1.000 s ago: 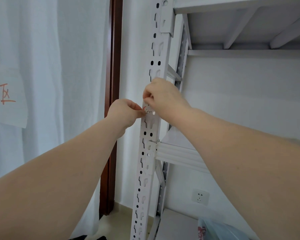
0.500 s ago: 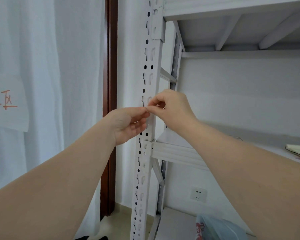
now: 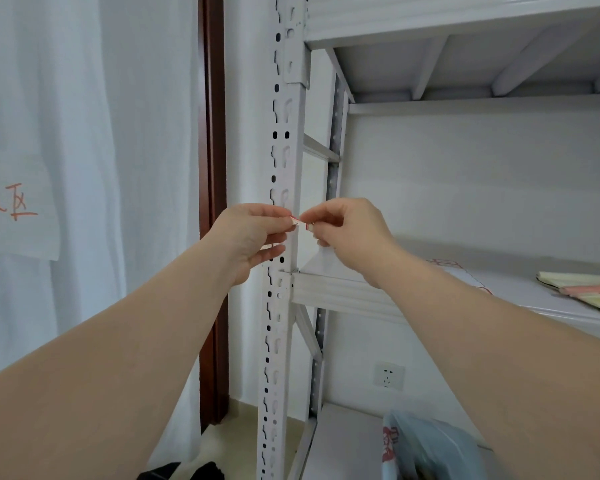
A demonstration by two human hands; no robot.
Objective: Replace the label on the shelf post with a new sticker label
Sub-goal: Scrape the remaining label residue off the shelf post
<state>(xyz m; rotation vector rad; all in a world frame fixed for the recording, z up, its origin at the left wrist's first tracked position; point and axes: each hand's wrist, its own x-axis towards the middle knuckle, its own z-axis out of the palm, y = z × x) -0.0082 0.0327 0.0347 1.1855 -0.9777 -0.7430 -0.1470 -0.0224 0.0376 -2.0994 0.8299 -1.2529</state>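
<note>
A white metal shelving unit (image 3: 465,26) fills the right of the view. A white curtain (image 3: 84,116) is seen at left, with a dark wooden door frame (image 3: 213,150) between them. The slotted shelf post (image 3: 281,150) stands upright at centre.

Both arms are raised to the post, just above the middle shelf beam. The left hand (image 3: 253,237) is held in front of the post face, thumb and forefinger closed in a pinch, the other fingers loosely curled below. The right hand (image 3: 347,230) is just right of the post, also closed in a fingertip pinch.

The label (image 3: 297,220), small, white and red-marked, is gripped between the two pinches at the post's right edge.

Change: a second ago the label was seen against the post face under the fingertips. Now it is held between the hands and looks lifted from the metal, and both hands have dropped slightly. Whether a corner is still stuck cannot be told, as the post face there is hidden by the left hand.

Judged meaning: removal of the old label is done or nearly so, and no new sticker is yet applied. A sheet with red outlines (image 3: 461,271) lies on the middle shelf behind the right wrist, possibly the sticker supply. Coloured pads (image 3: 582,289) are further right. A plastic bag (image 3: 430,448) and a wall socket (image 3: 389,375) are seen below.
</note>
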